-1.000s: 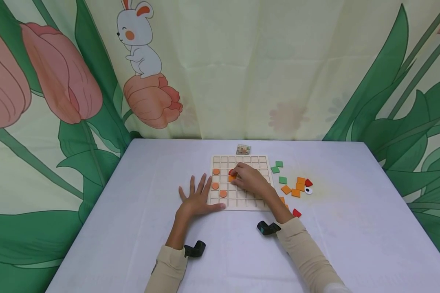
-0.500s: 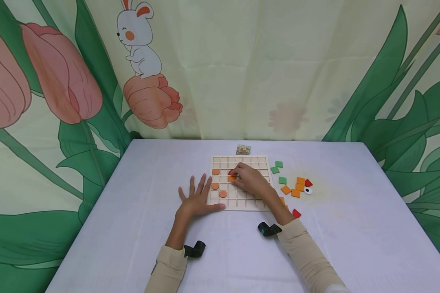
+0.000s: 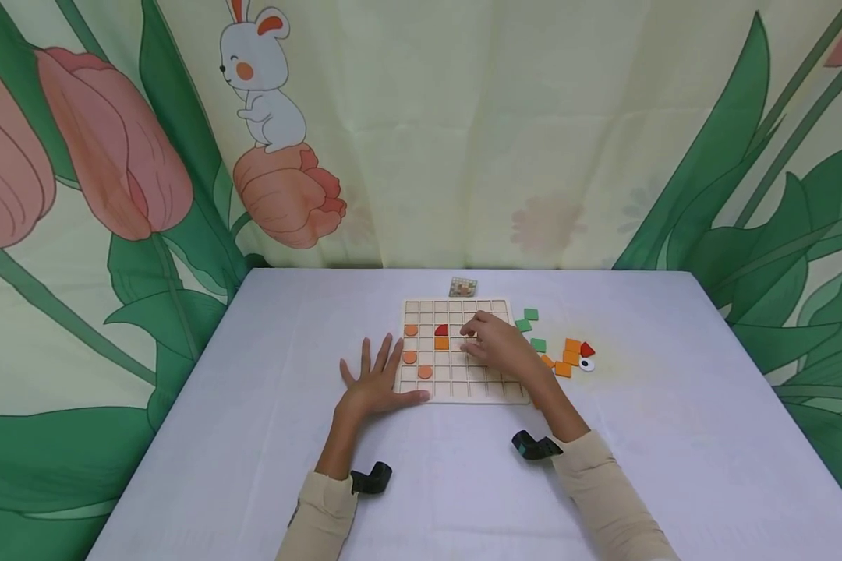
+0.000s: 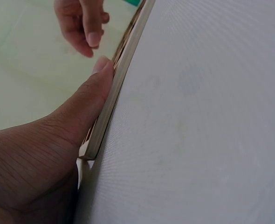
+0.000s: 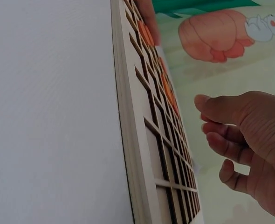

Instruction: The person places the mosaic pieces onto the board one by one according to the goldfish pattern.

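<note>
The left hand (image 3: 376,389), fingers spread, rests its thumb on the wooden grid board's (image 3: 456,388) near-left corner; orange discs (image 3: 425,372), then a red quarter-circle (image 3: 441,330) beyond an orange square (image 3: 441,343) occupy cells; the right hand (image 3: 498,343) hovers above, fingertips apart.

No legible txt, no readable nos., labels or signs

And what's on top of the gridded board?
Three orange discs, a red piece, an orange square and the left thumb show on the board; cells behind the right hand are hidden in the head view.
</note>
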`<act>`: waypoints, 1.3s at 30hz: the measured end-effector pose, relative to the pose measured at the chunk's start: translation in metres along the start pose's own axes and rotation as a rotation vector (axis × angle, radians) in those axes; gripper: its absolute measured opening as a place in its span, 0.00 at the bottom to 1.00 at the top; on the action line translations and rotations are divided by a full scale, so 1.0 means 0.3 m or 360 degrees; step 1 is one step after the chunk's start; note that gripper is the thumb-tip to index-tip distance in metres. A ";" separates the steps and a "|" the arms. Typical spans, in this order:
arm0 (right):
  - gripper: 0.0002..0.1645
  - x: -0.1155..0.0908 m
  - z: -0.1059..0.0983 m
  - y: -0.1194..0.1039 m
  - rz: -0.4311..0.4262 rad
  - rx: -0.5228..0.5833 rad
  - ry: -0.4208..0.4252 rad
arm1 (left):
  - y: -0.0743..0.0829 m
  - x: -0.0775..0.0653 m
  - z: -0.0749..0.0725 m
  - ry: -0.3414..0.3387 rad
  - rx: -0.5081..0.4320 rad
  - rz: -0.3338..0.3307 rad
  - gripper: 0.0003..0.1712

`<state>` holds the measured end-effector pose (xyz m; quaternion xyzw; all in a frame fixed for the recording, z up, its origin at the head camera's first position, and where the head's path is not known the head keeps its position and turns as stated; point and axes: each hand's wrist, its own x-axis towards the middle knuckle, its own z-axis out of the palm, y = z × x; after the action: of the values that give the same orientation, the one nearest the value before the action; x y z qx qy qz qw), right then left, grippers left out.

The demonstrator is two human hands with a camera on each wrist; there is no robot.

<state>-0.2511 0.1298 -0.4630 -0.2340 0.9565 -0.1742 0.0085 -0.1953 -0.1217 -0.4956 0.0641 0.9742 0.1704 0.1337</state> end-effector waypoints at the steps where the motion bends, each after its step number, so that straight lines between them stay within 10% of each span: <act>1: 0.18 -0.011 -0.004 0.009 0.0001 -0.0001 0.0005 | 0.000 -0.001 0.001 -0.0003 -0.0005 -0.0002 0.66; 39: 0.18 -0.400 -0.118 0.385 0.0506 0.0091 0.0053 | -0.003 0.000 0.007 -0.0006 0.0001 -0.0019 0.68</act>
<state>-0.1991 0.2915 -0.4765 -0.0764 0.9761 -0.2017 0.0267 -0.1948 -0.1220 -0.4978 0.0586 0.9743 0.1693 0.1364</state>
